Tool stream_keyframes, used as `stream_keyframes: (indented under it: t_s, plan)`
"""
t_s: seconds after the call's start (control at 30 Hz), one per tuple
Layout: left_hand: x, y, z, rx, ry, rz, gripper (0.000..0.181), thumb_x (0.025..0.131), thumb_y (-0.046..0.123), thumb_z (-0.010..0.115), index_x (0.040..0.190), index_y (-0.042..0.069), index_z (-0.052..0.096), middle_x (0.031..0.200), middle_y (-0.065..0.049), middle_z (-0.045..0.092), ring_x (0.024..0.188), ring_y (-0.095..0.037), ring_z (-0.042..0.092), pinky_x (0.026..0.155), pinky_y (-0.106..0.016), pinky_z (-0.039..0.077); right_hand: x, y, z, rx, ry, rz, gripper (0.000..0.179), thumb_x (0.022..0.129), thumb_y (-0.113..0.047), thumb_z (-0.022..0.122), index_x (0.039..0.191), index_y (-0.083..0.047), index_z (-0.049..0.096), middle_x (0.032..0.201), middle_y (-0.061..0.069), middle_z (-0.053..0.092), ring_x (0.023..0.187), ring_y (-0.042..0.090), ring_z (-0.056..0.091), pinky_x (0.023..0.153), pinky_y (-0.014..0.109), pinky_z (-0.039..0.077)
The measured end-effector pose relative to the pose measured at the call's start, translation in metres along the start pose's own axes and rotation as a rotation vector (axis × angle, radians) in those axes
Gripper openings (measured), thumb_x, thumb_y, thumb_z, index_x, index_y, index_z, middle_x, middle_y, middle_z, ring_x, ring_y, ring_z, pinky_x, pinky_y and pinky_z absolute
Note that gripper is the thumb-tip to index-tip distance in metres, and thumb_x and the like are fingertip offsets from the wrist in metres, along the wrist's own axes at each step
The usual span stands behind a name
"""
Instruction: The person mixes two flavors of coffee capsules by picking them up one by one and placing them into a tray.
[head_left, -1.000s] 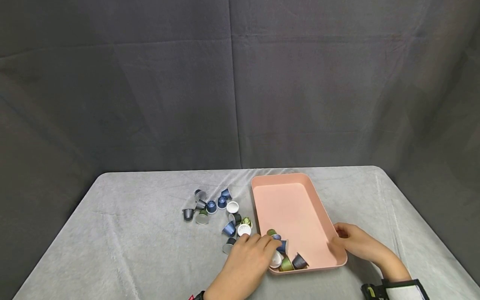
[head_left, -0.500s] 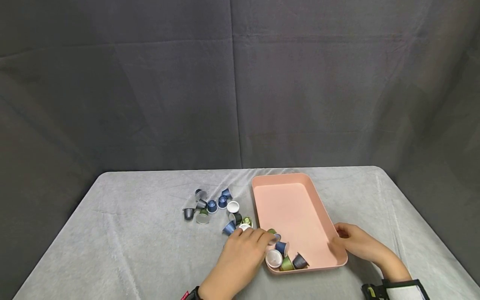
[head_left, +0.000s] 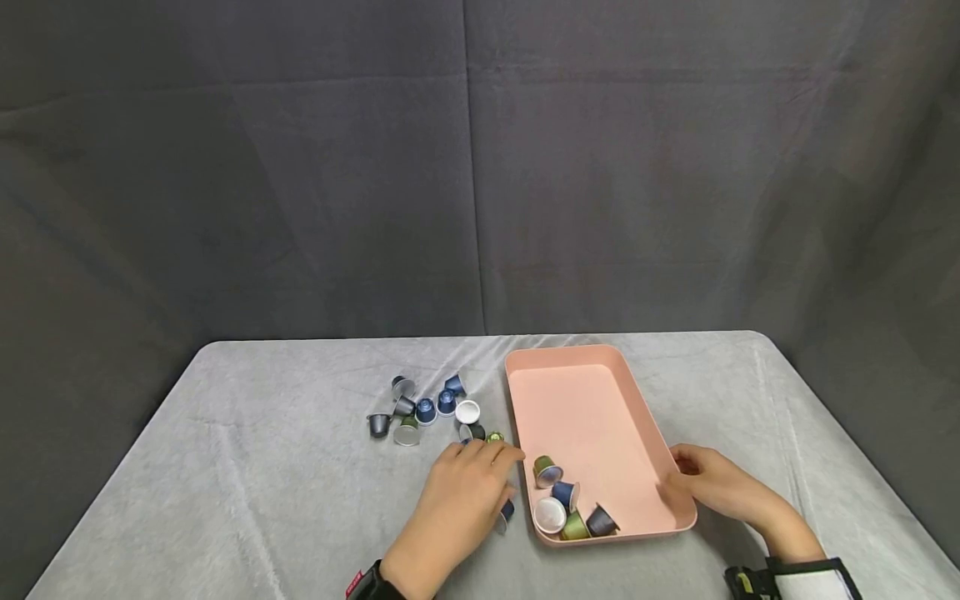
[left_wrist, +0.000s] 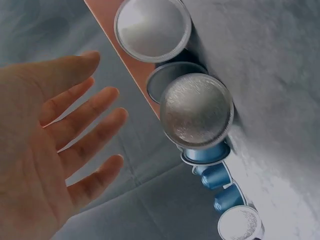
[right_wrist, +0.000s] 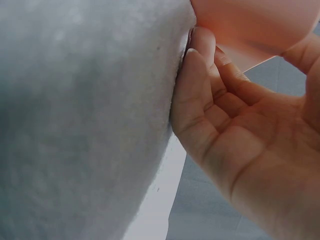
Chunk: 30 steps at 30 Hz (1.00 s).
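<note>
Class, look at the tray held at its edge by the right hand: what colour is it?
The tray is salmon pink, seen best in the head view.

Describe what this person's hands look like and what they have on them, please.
Both the left hand and the right hand are ordinary human ones, without gloves. The left wrist wears a black band with a small red tag. The right wrist has a pale cuff edged in black, beside a black piece with yellow-green marks.

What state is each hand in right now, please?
Left hand: open, holding nothing.
Right hand: closed, holding the pink tray by its side.
</note>
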<state>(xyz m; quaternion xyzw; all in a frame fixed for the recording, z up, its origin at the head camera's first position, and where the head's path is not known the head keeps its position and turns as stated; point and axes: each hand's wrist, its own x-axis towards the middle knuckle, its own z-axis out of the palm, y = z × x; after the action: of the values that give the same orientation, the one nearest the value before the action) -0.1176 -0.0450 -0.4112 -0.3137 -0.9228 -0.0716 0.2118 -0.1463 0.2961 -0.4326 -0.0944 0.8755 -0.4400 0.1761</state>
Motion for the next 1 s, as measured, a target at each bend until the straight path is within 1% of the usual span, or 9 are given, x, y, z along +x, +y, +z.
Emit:
stream_keyframes:
  t_s: [0.2,0.37,0.43,0.5,0.63,0.73,0.87,0.93,1.0]
  plan:
    - [-0.001,-0.008,-0.001,0.001,-0.045,-0.034,0.039,0.074,0.03,0.076,0.11,0.019,0.063,0.104,0.004,0.062,0.091,-0.014,0.059,0.071,-0.031,0.044,0.001,0.0,0.0,-0.004,0.0,0.007,0.034,0.088,-0.013,0.058,0.109,0.013,0.054,0.097,0.013,0.063,0.086,0.021,0.057,0.071,0.03,0.047]
    - [-0.004,-0.013,-0.005,-0.007,-0.044,-0.049,0.032,0.073,0.029,0.077,0.101,0.02,0.065,0.092,0.005,0.061,0.084,-0.014,0.059,0.068,-0.031,0.043,0.001,0.0,0.0,-0.006,0.003,0.021,0.033,0.088,-0.014,0.058,0.109,0.012,0.055,0.097,0.013,0.063,0.086,0.02,0.057,0.072,0.032,0.047]
    - [-0.005,-0.015,-0.007,-0.012,-0.055,-0.054,0.029,0.073,0.029,0.077,0.097,0.019,0.065,0.088,0.006,0.06,0.081,-0.014,0.059,0.066,-0.03,0.042,0.001,0.0,0.0,-0.008,0.005,0.022,0.032,0.087,-0.013,0.058,0.108,0.012,0.055,0.096,0.012,0.063,0.086,0.02,0.057,0.072,0.032,0.047]
    - [-0.005,-0.017,-0.01,-0.019,-0.08,-0.067,0.028,0.072,0.03,0.077,0.095,0.019,0.066,0.086,0.006,0.06,0.079,-0.014,0.058,0.066,-0.03,0.042,0.001,0.0,0.0,-0.01,0.005,0.023,0.033,0.087,-0.013,0.058,0.108,0.012,0.055,0.096,0.012,0.063,0.086,0.02,0.057,0.072,0.032,0.047]
    - [-0.007,-0.021,-0.014,-0.041,-0.161,-0.112,0.03,0.07,0.029,0.079,0.094,0.017,0.065,0.086,0.005,0.06,0.077,-0.015,0.058,0.065,-0.031,0.042,0.0,0.0,0.0,-0.01,0.004,0.023,0.034,0.087,-0.013,0.058,0.109,0.013,0.054,0.096,0.013,0.063,0.086,0.02,0.057,0.072,0.032,0.047]
    - [-0.009,-0.024,-0.016,-0.064,-0.194,-0.142,0.031,0.067,0.027,0.08,0.093,0.016,0.065,0.084,0.005,0.06,0.075,-0.015,0.058,0.065,-0.032,0.043,0.0,0.0,0.0,-0.004,0.003,0.014,0.034,0.087,-0.013,0.058,0.109,0.013,0.055,0.096,0.012,0.063,0.085,0.02,0.057,0.071,0.031,0.047]
    - [-0.011,-0.027,-0.015,-0.083,-0.201,-0.163,0.032,0.066,0.027,0.081,0.092,0.016,0.065,0.083,0.005,0.06,0.074,-0.015,0.058,0.067,-0.034,0.045,0.0,0.0,0.0,0.007,0.0,0.008,0.032,0.087,-0.013,0.058,0.108,0.012,0.055,0.096,0.012,0.063,0.086,0.021,0.057,0.071,0.03,0.047]
    - [-0.011,-0.029,-0.014,-0.086,-0.205,-0.17,0.032,0.066,0.026,0.08,0.092,0.015,0.065,0.083,0.005,0.06,0.074,-0.016,0.058,0.068,-0.036,0.046,0.0,0.0,0.0,0.007,0.002,0.012,0.032,0.087,-0.013,0.058,0.108,0.012,0.055,0.096,0.012,0.063,0.086,0.021,0.057,0.071,0.03,0.047]
    - [-0.012,-0.029,-0.012,-0.083,-0.211,-0.176,0.03,0.068,0.026,0.08,0.091,0.015,0.066,0.082,0.004,0.06,0.073,-0.017,0.058,0.067,-0.036,0.046,0.0,0.0,0.0,0.007,0.001,0.013,0.033,0.087,-0.012,0.058,0.109,0.012,0.055,0.096,0.013,0.063,0.086,0.021,0.057,0.071,0.03,0.047]
